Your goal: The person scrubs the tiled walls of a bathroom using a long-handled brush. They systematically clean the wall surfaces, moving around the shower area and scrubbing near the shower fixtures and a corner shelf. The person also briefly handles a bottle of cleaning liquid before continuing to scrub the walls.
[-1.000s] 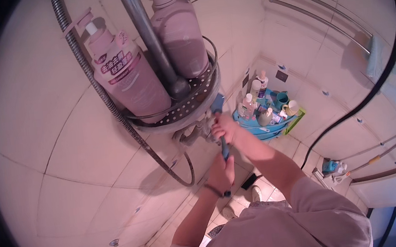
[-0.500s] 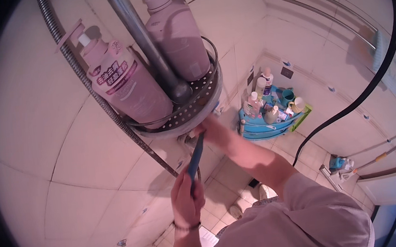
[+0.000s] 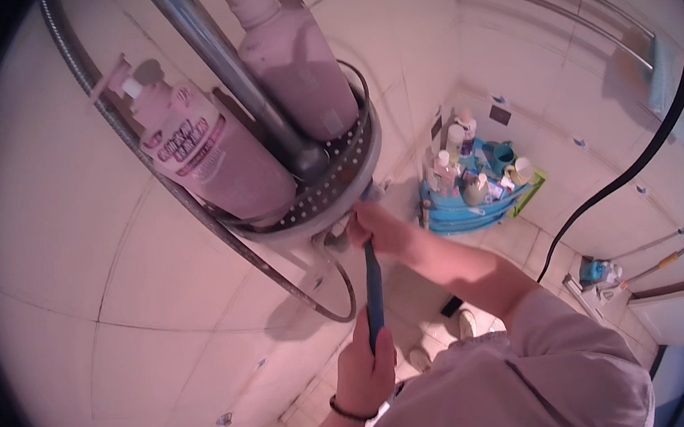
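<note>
My left fingers (image 3: 365, 375) wrap the blue handle (image 3: 375, 293) low down; my right fist (image 3: 369, 229) closes round it higher, just under the round shelf's rim (image 3: 318, 223). Open room lies rightward over the floor (image 3: 443, 338); leftward, the looped hose (image 3: 104, 107) and tiled wall (image 3: 139, 268) crowd me.

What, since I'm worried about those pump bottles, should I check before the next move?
1. Left hand wrapped round the lower part of the blue handle: ok.
2. Right hand closed at its upper end: ok.
3. Both pink pump bottles standing on the perforated shelf: ok.
4. Right hand clear of the shelf: cannot tell; it shows just below the rim.
5. Metal hose clear of the left hand: cannot tell; its loop appears close.
</note>
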Tool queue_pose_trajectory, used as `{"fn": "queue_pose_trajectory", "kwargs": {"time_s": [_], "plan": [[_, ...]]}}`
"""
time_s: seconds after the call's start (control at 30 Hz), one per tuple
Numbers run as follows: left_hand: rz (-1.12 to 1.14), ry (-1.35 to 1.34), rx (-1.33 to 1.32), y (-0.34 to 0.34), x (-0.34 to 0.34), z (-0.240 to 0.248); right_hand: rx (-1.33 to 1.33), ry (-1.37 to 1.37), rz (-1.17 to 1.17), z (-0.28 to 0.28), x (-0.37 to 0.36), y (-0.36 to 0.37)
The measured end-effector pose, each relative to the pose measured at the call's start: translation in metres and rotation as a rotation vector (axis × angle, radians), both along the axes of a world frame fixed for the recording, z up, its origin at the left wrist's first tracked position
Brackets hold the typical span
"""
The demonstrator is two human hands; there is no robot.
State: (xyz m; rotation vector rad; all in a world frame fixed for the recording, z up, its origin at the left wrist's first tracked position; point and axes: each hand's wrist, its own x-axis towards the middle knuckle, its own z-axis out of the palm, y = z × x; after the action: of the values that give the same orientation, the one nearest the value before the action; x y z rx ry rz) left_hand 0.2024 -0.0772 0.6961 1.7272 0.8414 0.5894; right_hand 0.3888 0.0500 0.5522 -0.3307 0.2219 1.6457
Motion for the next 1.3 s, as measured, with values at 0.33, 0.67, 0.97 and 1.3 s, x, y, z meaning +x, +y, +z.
{"fn": "queue_pose_trajectory", "kwargs": {"time_s": [0.33, 0.67, 0.97, 1.3], "plan": [[0.003, 0.059, -0.347, 0.05, 0.051, -0.058, -0.592, -0.575, -0.132, -0.052, 0.084, 0.015], [-0.083, 0.037, -1.009, -0.001, 0.007, -0.065, -0.309, -0.711, -0.105, -0.018, 0.005, -0.059], [-0.008, -0.086, -1.142, -0.002, 0.041, -0.082, -0.429, -0.732, -0.066, -0.018, 0.034, -0.044], [0.04, -0.285, -1.29, 0.02, 0.047, -0.063, -0.419, -1.028, -0.055, 0.014, 0.027, -0.011]]}}
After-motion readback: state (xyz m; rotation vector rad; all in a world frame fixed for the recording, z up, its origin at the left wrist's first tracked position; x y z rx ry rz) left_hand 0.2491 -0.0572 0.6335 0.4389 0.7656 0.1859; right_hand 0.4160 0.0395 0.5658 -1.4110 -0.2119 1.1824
